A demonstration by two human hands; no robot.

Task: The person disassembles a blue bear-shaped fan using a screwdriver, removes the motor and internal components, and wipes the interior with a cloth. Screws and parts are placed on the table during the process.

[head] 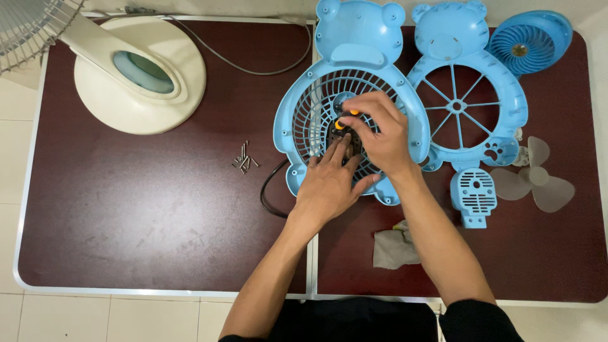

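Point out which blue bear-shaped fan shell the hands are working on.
The left-hand shell, with the dense round grille; both hands rest on its centre. The other shell has open spokes, untouched.

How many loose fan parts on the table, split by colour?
Blue: 4 - grille shell under both hands, spoked bear-shaped frame, round vented piece, small vented cover
Translucent: 1 - three-blade propeller
Total: 5
The screws lie in a pile; their number cannot be told.
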